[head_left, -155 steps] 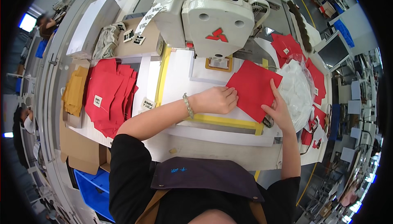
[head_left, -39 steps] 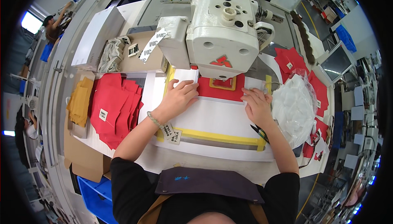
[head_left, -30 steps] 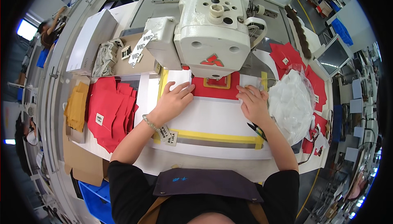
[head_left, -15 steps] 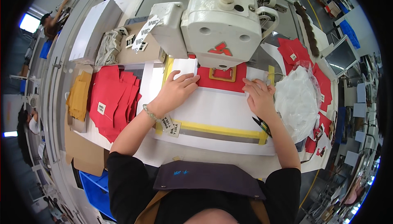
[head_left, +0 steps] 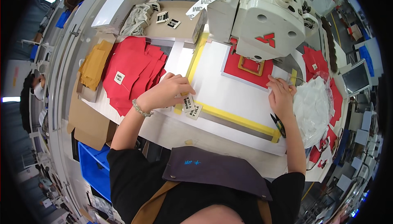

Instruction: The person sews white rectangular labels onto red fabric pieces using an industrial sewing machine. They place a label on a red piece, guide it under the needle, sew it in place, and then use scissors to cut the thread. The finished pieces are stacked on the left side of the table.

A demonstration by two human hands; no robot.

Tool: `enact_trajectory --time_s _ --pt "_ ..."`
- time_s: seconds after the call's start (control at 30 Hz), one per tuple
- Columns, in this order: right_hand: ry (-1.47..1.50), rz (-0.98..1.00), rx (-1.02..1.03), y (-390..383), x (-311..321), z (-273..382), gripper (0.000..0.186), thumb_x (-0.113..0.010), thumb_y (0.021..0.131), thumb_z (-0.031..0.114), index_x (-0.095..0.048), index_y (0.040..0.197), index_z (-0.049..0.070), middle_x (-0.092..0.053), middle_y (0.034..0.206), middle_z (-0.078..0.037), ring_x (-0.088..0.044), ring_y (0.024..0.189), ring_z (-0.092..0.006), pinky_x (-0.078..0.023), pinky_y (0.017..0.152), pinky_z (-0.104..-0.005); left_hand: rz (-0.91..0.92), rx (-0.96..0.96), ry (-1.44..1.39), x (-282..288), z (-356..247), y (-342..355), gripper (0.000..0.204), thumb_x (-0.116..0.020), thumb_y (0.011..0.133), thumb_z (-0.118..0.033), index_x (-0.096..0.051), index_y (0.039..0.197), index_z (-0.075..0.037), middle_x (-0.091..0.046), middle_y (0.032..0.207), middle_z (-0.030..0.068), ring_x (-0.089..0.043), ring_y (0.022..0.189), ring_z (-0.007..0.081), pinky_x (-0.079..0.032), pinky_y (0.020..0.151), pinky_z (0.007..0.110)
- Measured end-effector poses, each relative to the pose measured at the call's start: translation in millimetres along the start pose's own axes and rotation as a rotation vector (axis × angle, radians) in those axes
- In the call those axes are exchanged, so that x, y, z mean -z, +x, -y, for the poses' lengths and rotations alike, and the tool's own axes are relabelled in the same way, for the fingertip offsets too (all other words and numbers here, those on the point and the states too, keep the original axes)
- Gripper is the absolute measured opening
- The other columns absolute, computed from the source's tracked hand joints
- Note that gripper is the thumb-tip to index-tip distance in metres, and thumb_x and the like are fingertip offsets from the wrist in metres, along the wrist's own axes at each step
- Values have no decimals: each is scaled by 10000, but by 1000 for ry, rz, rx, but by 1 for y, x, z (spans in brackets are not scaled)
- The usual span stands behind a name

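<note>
Cream labels point(head_left: 194, 111), white tape point(head_left: 204, 4) and apron point(head_left: 217, 173) bear lettering.

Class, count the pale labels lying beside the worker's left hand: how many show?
2. One pale label is beside the left hand; the second label lies partly under the first, nearer the person's body. More may be hidden beneath the hand.

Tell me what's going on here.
A red piece lies under the machine, beneath its yellow frame. The person's right hand is at the piece's right edge. The left hand is at the white labels; whether it grips one is unclear. A red pile sits farther left.
</note>
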State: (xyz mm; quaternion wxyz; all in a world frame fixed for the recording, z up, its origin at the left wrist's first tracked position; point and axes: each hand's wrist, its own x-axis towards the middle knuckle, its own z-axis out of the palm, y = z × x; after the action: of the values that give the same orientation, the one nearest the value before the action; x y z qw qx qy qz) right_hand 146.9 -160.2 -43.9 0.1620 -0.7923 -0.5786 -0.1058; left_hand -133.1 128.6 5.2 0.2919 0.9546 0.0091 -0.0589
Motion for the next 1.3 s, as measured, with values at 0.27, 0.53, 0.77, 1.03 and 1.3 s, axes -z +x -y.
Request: enact_trajectory --time_s 0.27,0.53,0.77,1.03,1.3 --pt "-85 32 31 -5 16 43 335 -658 761 105 -619 1091 145 -626 1240 -2 -542 1152 -178 -269 969 -452 25 1 14 3 0 11 184 -753 713 -25 -621 832 -72 -578 795 33 -578 839 203 -428 806 335" --pt "1263 -11 -445 -16 31 131 345 -737 815 116 -606 1131 68 -627 1172 -65 -589 980 -163 -397 912 -346 -631 158 -1383 -49 -63 28 67 -698 853 -27 -636 827 -32 -648 795 1 -590 752 64 -455 670 208" --pt "1563 -146 -517 -30 11 131 139 -607 910 -23 -560 1040 -10 -608 1037 -84 -581 889 -111 -459 817 -266 -380 215 -1860 -107 -117 54 87 -665 913 -83 -633 976 -32 -690 896 33 -628 794 78 -495 699 216" --pt "1519 -25 -537 -24 27 110 201 -635 906 32 -559 1088 -8 -631 982 -65 -573 847 -91 -469 777 -262 -116 284 -1679 -104 -111 63 124 -670 910 -84 -551 879 -76 -674 840 53 -647 714 104 -528 643 234" --pt "1236 -45 -518 -13 31 95 137 -708 847 41 -691 973 -10 -668 808 -32 -578 697 -57 -473 639 -225 -131 165 -1296 -94 -92 78 188 -702 883 -94 -561 994 -36 -637 854 7 -553 656 57 -455 613 199"
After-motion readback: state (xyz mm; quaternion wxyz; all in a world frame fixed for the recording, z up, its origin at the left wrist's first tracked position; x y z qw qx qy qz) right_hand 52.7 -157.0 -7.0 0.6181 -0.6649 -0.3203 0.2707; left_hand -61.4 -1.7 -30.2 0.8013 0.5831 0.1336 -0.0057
